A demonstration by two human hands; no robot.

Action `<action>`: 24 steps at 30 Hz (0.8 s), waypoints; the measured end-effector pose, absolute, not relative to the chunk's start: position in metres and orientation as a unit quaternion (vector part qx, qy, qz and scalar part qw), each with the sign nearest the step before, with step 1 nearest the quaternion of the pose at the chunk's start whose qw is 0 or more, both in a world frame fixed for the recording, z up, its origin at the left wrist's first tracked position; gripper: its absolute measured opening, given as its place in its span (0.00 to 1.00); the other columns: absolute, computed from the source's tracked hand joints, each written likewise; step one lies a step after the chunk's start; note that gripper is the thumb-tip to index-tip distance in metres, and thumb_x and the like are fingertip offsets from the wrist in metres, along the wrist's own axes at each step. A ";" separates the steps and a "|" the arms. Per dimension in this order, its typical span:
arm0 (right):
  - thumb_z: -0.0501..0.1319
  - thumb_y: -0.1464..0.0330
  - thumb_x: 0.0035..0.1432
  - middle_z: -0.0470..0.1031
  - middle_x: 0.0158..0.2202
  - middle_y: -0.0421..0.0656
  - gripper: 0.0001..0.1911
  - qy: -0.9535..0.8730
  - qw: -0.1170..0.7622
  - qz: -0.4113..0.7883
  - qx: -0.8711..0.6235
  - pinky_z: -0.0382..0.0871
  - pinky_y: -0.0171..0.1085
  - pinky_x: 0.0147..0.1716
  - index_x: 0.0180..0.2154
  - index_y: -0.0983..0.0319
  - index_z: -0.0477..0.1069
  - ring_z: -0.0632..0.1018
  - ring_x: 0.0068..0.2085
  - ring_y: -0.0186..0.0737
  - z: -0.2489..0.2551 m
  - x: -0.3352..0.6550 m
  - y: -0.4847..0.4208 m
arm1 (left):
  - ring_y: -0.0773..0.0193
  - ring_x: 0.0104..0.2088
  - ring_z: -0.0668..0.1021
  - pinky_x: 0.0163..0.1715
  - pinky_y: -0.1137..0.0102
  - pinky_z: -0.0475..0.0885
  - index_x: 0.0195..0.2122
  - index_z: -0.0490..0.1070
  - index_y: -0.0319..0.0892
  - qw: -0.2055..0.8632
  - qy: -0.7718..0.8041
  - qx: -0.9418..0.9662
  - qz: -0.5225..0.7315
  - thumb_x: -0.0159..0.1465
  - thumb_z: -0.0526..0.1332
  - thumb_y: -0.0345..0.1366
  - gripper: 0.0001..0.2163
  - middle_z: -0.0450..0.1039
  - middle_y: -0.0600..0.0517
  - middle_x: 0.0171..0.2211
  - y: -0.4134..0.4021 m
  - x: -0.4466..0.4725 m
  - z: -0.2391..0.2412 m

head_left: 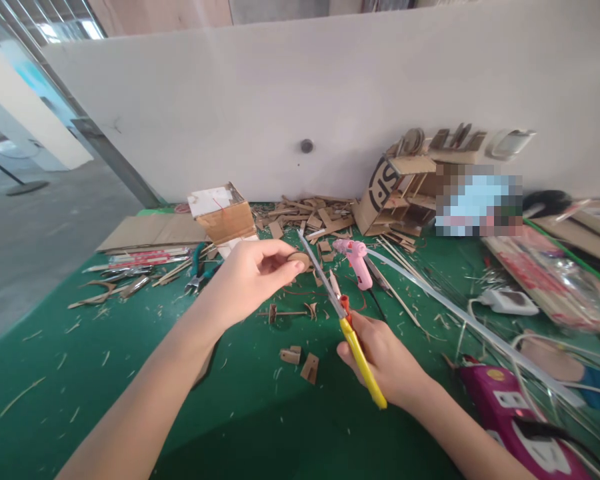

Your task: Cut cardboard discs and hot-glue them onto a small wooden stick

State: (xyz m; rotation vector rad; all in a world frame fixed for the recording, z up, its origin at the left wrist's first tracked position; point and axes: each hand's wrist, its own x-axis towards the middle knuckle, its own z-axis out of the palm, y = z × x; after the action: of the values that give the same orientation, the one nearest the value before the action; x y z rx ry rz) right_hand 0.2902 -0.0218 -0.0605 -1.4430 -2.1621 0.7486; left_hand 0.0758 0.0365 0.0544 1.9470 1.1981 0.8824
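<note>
My left hand (253, 273) is raised over the green table (130, 373) and pinches a small round cardboard disc (300, 260) between thumb and fingers. My right hand (380, 353) is closed round the yellow and red handle of a pair of scissors (347, 327). The scissors' long metal blades (317, 270) point up and left, and they touch the disc's right edge. A pink glue gun (357, 260) lies on the table just behind the blades.
Cardboard scraps (300, 357) and wooden sticks litter the green surface. A small cardboard box (223, 217) stands behind my left hand, with pliers (200, 270) beside it. A cardboard model (405, 193) leans against the white partition. A purple power strip (515, 413) and cables lie at right.
</note>
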 end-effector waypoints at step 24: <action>0.45 0.52 0.64 0.72 0.45 0.51 0.21 -0.754 0.304 0.375 -0.445 0.70 0.45 0.44 0.46 0.61 0.63 0.74 0.45 0.46 -0.056 0.292 -0.028 | 0.70 0.24 0.73 0.21 0.76 0.71 0.32 0.69 0.39 0.524 0.446 0.614 0.387 0.57 0.62 0.37 0.07 0.67 0.54 0.25 0.044 0.086 0.035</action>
State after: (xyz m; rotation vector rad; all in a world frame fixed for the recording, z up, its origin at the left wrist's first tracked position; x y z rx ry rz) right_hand 0.2917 -0.0277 -0.0557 -1.1783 -1.9983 0.9945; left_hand 0.0858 0.0441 0.0348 1.4693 1.0668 0.9272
